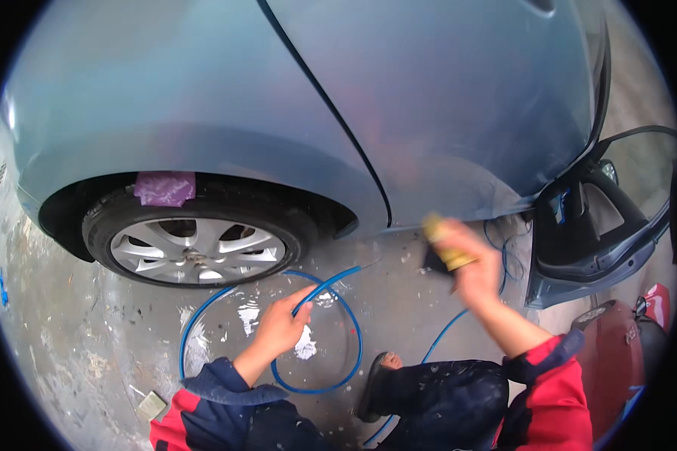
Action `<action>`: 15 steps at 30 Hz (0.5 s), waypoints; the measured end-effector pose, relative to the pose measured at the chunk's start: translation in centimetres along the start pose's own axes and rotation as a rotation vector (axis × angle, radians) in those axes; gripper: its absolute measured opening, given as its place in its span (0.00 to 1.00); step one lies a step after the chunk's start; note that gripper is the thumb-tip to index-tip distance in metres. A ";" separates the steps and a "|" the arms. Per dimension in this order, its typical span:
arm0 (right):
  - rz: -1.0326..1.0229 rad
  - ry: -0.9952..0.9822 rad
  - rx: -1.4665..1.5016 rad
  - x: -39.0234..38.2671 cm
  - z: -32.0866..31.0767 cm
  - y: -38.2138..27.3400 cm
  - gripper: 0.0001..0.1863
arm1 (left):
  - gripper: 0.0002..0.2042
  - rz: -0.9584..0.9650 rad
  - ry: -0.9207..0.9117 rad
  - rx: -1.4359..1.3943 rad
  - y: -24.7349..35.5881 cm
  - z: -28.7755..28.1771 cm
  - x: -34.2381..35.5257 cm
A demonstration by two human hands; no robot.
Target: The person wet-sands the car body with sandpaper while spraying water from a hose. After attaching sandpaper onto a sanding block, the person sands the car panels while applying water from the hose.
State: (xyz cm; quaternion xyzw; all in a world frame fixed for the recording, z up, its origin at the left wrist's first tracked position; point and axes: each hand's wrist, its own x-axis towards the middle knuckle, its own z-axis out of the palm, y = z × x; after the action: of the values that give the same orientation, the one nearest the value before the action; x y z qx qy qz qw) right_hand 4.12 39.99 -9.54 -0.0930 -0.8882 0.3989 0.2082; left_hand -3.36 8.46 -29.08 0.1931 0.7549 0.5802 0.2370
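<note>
My left hand (280, 329) is closed round a blue hose (329, 284), below and to the right of the car's wheel (197, 252). The hose's end points up and right, and a thin trace of water seems to come from it. In my right hand (480, 270) is a yellow and black block (450, 244), smeared by motion, so its exact kind does not show. It is near the lower edge of the blue-grey car body panel (459, 165), just right of a dark panel gap. Whether it touches the panel I cannot tell.
A purple cloth-like piece (165, 189) sits on top of the tyre. Blue hose loops (316, 391) lie on the wet, stained floor by my foot (387, 364). A detached car door (602, 225) and a dark red part (613, 346) stand at right. A pale block (151, 406) lies lower left.
</note>
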 end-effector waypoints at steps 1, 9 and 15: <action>-0.290 0.143 -0.075 1.0 -2.1 -1.9 0.31 | 0.18 -0.051 -0.015 -0.005 -0.1 1.1 0.6; -1.284 0.021 -1.025 11.2 0.2 -8.7 0.27 | 0.18 -0.058 -0.061 0.118 3.6 6.1 2.2; -1.310 0.227 -1.017 13.2 4.4 -10.2 0.29 | 0.15 -0.098 0.046 0.121 4.1 2.7 1.0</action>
State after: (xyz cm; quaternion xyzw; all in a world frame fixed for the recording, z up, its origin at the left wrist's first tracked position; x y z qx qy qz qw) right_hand -9.68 34.66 -0.57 0.3196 -0.8080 -0.2638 0.4188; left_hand -2.53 12.16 -25.85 0.1566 0.8023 0.5258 0.2354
